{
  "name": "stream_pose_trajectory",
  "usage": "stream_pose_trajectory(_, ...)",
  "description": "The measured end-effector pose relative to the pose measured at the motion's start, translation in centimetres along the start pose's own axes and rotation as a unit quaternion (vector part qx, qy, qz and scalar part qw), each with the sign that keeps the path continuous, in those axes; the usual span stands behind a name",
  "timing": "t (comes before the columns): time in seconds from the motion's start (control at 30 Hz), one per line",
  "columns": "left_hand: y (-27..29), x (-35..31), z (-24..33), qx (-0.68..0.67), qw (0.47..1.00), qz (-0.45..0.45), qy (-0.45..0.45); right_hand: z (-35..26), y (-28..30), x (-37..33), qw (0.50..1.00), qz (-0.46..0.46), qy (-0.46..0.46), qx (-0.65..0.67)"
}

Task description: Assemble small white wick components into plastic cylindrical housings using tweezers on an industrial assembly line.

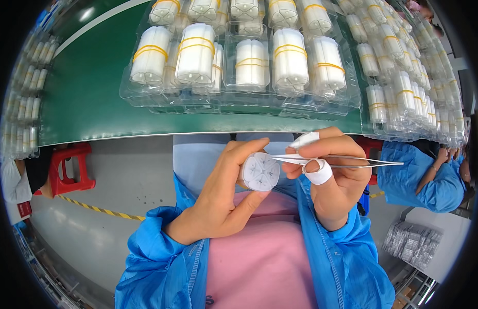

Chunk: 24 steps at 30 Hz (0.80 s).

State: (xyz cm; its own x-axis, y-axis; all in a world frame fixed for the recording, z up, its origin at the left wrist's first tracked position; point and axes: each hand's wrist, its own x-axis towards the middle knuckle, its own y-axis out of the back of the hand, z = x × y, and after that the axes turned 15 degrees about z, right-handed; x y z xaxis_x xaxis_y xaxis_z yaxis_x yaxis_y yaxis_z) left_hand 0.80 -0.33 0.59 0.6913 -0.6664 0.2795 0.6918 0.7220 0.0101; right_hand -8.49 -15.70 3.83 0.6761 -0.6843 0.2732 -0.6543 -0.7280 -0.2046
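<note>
My left hand (226, 193) is closed around a bundle of white tubes (261, 172), its round end turned up toward me. That end is split into several wedge-shaped sections with small dark marks inside. In my right hand (329, 177) is a pair of metal tweezers (375, 162), pinched between thumb and fingers. The tweezers' tip points left and lies at the right edge of the bundle's end; whether it touches cannot be made out. White tape wraps some of my right fingers. Most of the bundle's length is hidden by my left hand.
Ahead on the green table (89, 98) stands a clear plastic tray (239, 105) of white tube bundles (195, 54) with yellow bands. More stacked trays (401, 98) rise at the right. A red stool (74, 167) is at the left; a person in blue (422, 175) sits at the right.
</note>
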Motion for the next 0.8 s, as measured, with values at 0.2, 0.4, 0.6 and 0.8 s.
stream_pose_trajectory(0.2, 0.3, -0.2, 0.1, -0.019, 0.999, -0.007, 0.030, -0.2, -0.3, -0.1, 0.998, 0.030, -0.014, 0.045)
stream_pose_trajectory(0.4, 0.5, -0.5, 0.6, -0.145, 0.978, -0.003, 0.152, -0.3, -0.7, -0.1, 0.998, 0.035, -0.004, 0.047)
stream_pose_trajectory(0.6, 1.1, 0.0, 1.0, -0.190, 0.961, -0.019, 0.199, 0.1, -0.7, -0.1, 0.997, 0.047, 0.011, 0.057)
stream_pose_trajectory(0.8, 1.2, 0.6, 1.5, -0.214, 0.951, -0.015, 0.224, -0.1, -0.8, -0.1, 0.995, 0.068, -0.010, 0.076)
